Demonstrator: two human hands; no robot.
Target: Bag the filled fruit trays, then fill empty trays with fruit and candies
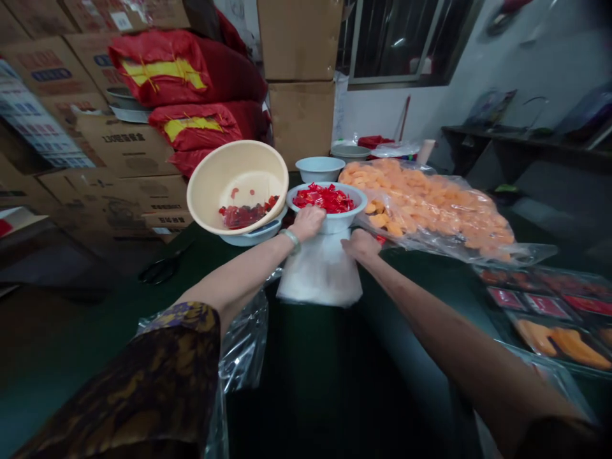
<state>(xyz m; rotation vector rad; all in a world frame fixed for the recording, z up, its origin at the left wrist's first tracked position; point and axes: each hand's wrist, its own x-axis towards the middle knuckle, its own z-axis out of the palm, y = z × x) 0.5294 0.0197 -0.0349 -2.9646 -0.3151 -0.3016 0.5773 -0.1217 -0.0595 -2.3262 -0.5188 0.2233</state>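
My left hand (pixel 308 222) is at the near rim of a pale bowl (pixel 360 203) that holds red packets (pixel 326 196). Its fingers look curled, and whatever they grip, if anything, is hidden. Beneath and in front of that bowl lies a stack of whitish plastic bags (pixel 319 275), spreading toward me. At the stack's right edge, my right hand (pixel 362 245) has its fingers closed on the bags. To the left, a large cream basin (pixel 224 172) leans tilted, with dark and red small items (pixel 246 213) at its bottom.
Clear plastic with many orange pieces (pixel 421 197) covers the table's right rear. Packed trays (pixel 549 306) lie at right. Black scissors (pixel 160 269) rest at left, clear plastic wrap (pixel 246 344) nearer. Another bowl (pixel 319 169), red sacks (pixel 191 67) and cartons (pixel 301 121) stand behind.
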